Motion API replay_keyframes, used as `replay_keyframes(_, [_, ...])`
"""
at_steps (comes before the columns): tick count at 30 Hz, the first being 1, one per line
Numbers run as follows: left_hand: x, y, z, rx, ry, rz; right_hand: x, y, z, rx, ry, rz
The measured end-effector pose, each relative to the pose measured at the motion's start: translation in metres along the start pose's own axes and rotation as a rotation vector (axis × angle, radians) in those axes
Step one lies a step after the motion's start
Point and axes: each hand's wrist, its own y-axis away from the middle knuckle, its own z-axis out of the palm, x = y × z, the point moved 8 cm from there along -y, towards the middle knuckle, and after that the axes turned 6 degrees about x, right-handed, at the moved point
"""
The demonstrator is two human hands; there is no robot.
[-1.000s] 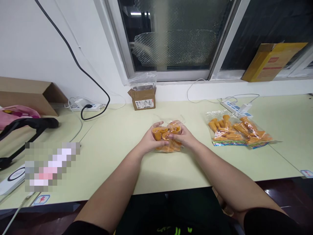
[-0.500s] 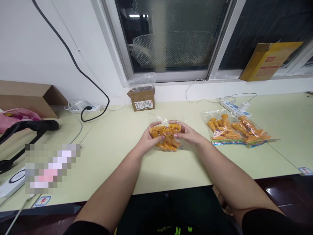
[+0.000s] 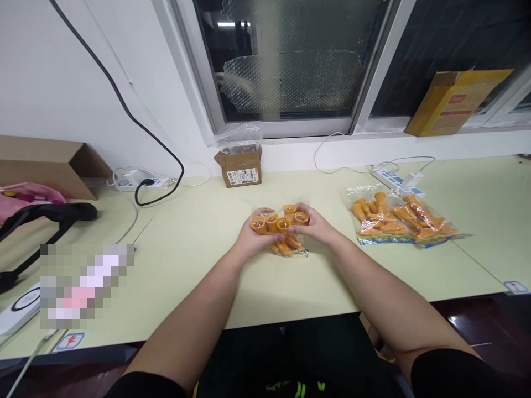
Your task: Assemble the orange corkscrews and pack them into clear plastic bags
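Note:
A clear plastic bag of orange cone-shaped pieces point(image 3: 284, 225) is on the pale green table in front of me, the round ends facing up. My left hand point(image 3: 256, 235) grips the bag's left side, with the thumb across its front. From the right, my right hand point(image 3: 312, 224) is closed on the same bag, thumb in front and fingers behind. Several round openings show between my two hands. To the right, more clear bags of similar orange pieces point(image 3: 379, 215) lie flat on the table, touched by neither hand.
A small open cardboard box point(image 3: 243, 168) stands by the wall under the window. Power strips point(image 3: 390, 179) and cables lie along the back edge. At the left are a larger carton point(image 3: 37, 166), a black frame point(image 3: 62, 218) and a pink bag point(image 3: 33, 196). A yellow box point(image 3: 460, 105) leans against the window.
The orange pieces between my hands have shifted; one at the back right now stands higher and apart from its neighbour. My right fingers have moved slightly around the bag. The view has moved slightly.

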Motion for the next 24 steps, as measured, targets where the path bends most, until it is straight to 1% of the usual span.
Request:
replay_keyframes(2, [0.000,-0.001,-0.004,0.025,-0.033,-0.007,-0.001,0.001,-0.002,-0.012,0.005,-0.001])
replay_keyframes(5, [0.001,-0.002,-0.007,0.045,-0.039,-0.009,-0.001,0.002,-0.003,-0.091,0.036,-0.006])
replay_keyframes(8, [0.002,-0.001,-0.002,-0.008,-0.019,-0.027,0.003,0.002,-0.003,-0.146,0.087,-0.010])
replay_keyframes(10, [0.001,-0.001,0.002,-0.053,-0.002,-0.052,0.005,0.001,-0.005,-0.120,0.141,-0.041])
replay_keyframes(12, [0.004,-0.001,0.003,-0.060,0.008,-0.043,0.003,0.000,-0.006,-0.061,0.168,-0.092])
replay_keyframes(16, [0.014,-0.001,-0.005,-0.005,0.003,0.060,-0.006,0.001,-0.007,0.027,0.118,-0.137])
replay_keyframes(19, [0.020,0.001,-0.012,0.049,-0.015,0.128,-0.019,0.003,-0.007,0.050,0.175,-0.191])
replay_keyframes(21, [0.024,0.003,-0.012,0.055,-0.022,0.165,-0.027,0.005,-0.007,0.065,0.201,-0.224])
replay_keyframes(24, [0.025,0.004,-0.010,0.035,-0.033,0.180,-0.031,0.007,-0.008,0.064,0.232,-0.230])
